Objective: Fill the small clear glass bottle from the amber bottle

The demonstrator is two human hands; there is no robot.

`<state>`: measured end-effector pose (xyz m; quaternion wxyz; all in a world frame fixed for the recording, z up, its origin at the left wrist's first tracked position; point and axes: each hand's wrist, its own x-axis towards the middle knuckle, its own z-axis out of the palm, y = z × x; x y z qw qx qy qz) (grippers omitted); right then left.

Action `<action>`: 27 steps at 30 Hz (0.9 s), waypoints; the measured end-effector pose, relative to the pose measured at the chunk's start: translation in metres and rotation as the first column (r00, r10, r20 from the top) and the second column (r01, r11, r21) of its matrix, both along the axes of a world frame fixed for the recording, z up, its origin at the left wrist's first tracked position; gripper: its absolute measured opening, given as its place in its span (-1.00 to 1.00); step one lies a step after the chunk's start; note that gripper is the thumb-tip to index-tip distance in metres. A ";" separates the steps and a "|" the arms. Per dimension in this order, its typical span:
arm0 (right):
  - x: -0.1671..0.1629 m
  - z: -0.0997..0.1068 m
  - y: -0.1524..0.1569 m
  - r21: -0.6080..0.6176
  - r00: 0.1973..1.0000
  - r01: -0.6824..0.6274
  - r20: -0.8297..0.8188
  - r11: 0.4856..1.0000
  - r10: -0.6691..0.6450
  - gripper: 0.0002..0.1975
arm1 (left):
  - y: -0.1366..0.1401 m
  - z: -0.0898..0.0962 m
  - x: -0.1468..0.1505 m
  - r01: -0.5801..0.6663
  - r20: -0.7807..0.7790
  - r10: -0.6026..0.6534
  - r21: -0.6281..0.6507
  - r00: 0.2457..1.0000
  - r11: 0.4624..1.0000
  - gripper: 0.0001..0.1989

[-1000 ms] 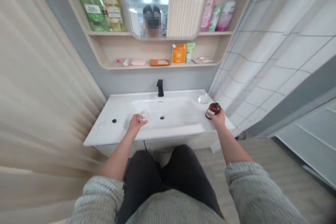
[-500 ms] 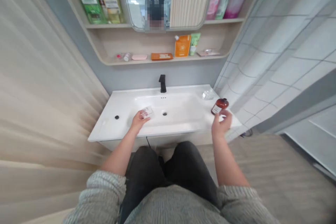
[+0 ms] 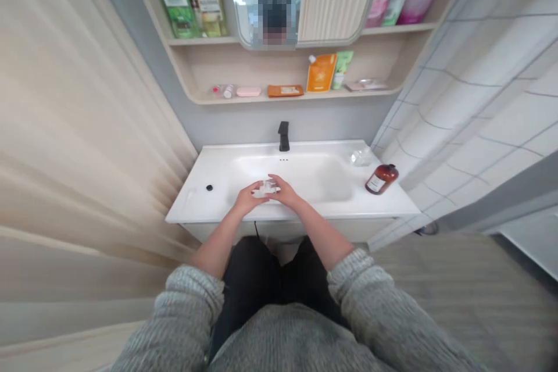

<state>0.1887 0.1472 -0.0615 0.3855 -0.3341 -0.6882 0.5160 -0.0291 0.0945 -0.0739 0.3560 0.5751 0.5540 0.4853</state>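
Note:
Over the front part of the white basin (image 3: 305,171), a small clear container (image 3: 267,187) is held between my two hands. My left hand (image 3: 248,200) grips it from the left, fingers curled round its side. From the other side, my right hand (image 3: 285,192) has its thumb and fingers closed on it. Its exact kind is too small and blurred to tell. To the right on the counter lies a tilted amber bottle (image 3: 382,179) with a white label, apart from both hands. Behind that bottle rests another clear object (image 3: 361,157).
A black faucet (image 3: 283,136) stands behind the basin. A small round black piece (image 3: 209,188) is on the counter's left. The shelf (image 3: 248,100) above carries an orange pouch (image 3: 321,72), a green tube (image 3: 342,70) and a pink bar (image 3: 248,92). A curtain (image 3: 100,145) hangs left.
My right hand has left the amber bottle's side and moved left to take hold of the clear container. The left hand still holds it. The view has shifted slightly.

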 end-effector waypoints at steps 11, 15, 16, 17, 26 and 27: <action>0.018 -0.014 0.005 0.031 0.996 0.079 0.042 0.996 -0.080 -0.18 | 0.000 0.003 0.001 0.062 0.006 -0.062 -0.001 0.998 0.998 -0.28; 0.039 -0.020 0.013 0.047 0.973 0.224 0.053 0.974 -0.226 -0.20 | 0.002 0.008 -0.006 0.023 0.009 -0.023 -0.015 1.000 1.000 -0.36; 0.043 -0.023 0.014 0.028 0.963 0.266 0.044 0.964 -0.267 -0.20 | 0.002 0.008 -0.006 -0.004 0.019 0.004 -0.021 1.000 1.000 -0.39; 0.046 -0.025 0.014 0.007 0.954 0.298 0.032 0.955 -0.298 -0.20 | 0.003 0.008 -0.006 -0.033 0.036 0.034 -0.024 0.999 0.999 -0.42; 0.050 -0.028 0.011 0.019 0.975 0.203 0.084 0.979 -0.204 -0.26 | -0.025 0.032 -0.054 -0.449 -0.072 0.475 0.227 0.877 0.864 -0.65; 0.050 -0.028 0.011 0.022 0.975 0.199 0.091 0.980 -0.201 -0.27 | -0.031 0.040 -0.075 -0.511 -0.126 0.552 0.251 0.825 0.822 -0.64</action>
